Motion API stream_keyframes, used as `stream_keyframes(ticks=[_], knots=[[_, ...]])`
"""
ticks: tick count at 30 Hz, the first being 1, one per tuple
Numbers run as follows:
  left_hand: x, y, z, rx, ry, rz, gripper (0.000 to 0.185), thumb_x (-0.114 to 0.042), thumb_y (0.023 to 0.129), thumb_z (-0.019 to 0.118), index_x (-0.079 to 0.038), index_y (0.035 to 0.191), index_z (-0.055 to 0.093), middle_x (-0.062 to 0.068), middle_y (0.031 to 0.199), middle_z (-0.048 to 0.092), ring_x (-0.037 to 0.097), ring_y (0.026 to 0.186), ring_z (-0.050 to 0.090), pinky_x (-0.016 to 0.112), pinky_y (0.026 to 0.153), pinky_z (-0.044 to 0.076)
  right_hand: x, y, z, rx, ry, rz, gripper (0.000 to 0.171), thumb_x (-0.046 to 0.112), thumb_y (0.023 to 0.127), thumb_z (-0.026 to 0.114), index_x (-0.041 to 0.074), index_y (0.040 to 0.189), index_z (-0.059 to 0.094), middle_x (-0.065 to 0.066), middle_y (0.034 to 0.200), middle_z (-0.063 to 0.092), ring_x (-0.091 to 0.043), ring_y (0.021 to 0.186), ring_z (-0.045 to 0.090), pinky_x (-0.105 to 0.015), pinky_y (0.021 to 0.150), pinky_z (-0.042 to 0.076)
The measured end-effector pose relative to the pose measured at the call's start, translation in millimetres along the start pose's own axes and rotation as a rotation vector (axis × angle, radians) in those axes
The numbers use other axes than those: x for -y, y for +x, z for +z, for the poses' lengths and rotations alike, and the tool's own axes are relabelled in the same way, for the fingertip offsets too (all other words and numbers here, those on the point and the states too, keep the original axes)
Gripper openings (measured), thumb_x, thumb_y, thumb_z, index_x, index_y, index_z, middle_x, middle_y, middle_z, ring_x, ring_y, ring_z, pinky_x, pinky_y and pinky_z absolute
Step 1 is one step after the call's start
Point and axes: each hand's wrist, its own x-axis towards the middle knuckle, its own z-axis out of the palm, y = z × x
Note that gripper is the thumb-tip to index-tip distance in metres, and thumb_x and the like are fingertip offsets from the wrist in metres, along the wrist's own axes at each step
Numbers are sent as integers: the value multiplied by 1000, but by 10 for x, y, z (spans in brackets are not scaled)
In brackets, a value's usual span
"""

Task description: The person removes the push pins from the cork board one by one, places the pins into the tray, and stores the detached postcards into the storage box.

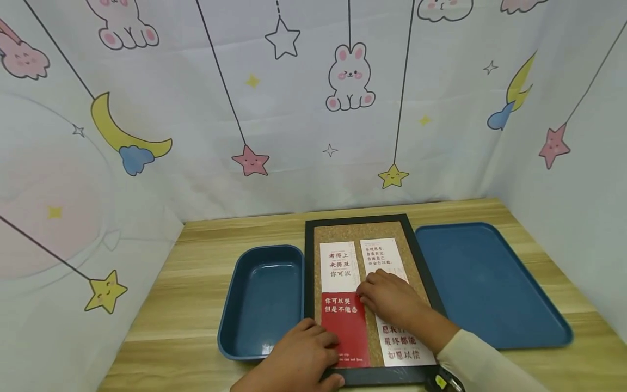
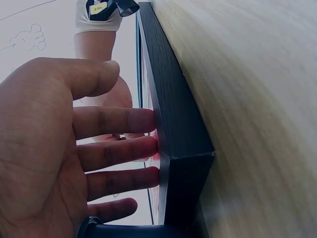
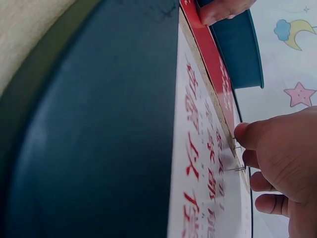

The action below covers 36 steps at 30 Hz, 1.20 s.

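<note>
A black-framed cork board (image 1: 338,233) bears two white cards, an upper left one (image 1: 338,280) and an upper right one (image 1: 384,256), with a red card (image 1: 348,337) and a white lower right card (image 1: 403,354) below. My left hand (image 1: 301,354) reaches over the frame's lower left edge, its straight fingertips on the red card. My right hand (image 1: 392,298) lies over the middle, thumb at the red card's upper corner, partly covering both right-hand cards. Thin metal pins (image 3: 237,169) show by its fingertips; I cannot tell whether it pinches one.
Left of the board stands a deep blue bin (image 1: 266,299). On the right lies a flat blue tray (image 1: 490,288), close beside the frame. A white printed curtain (image 1: 303,109) rises behind the wooden table (image 1: 196,277) and along both its sides.
</note>
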Motion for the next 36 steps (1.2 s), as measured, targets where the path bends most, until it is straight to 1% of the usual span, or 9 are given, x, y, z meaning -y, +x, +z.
stream_keyframes(ticks=[7,11,14,21,29,34,36], knots=[[-8,8,12,6,1,-6,33,-55,96,63,-29,109,78,-11,120,67,8,109,59,37,101,42,23,9,-6,-21,-4,-20,15,28,94,75,21,107,75,6,96,62,-13,95,58,-36,83,53],[-9,2,26,-11,15,2,32,-54,95,64,-29,108,79,-11,119,67,7,108,60,37,100,43,32,28,-2,-29,-11,-26,12,27,94,76,21,104,75,6,92,59,-12,89,56,-33,77,52],[-6,-8,35,-23,21,10,32,-54,95,64,-29,107,79,-11,118,67,6,107,60,36,99,43,35,47,13,-25,-24,-23,10,26,93,76,22,102,75,7,89,58,-11,87,54,-32,75,51],[1,-17,39,-24,18,15,31,-54,95,65,-29,107,79,-11,118,68,6,106,60,36,99,43,45,97,13,-14,-37,-29,7,27,93,77,24,98,74,7,86,55,-11,83,51,-31,72,50],[1,-8,30,-2,16,2,31,-54,95,64,-30,107,79,-11,119,67,7,107,59,36,100,42,43,136,-20,-17,-42,-53,5,25,92,77,23,96,76,7,83,52,-12,81,50,-30,69,48],[2,-9,37,-9,16,7,30,-54,95,64,-30,106,79,-11,118,67,7,107,59,36,100,42,31,136,-26,-12,-48,-61,4,25,92,78,23,95,77,7,84,53,-12,82,51,-29,70,49],[4,-15,43,-21,21,12,29,-53,95,65,-30,106,79,-11,118,67,7,106,60,35,99,43,29,135,-31,-12,-51,-68,5,24,91,78,23,95,77,7,85,54,-12,83,52,-29,71,50]])
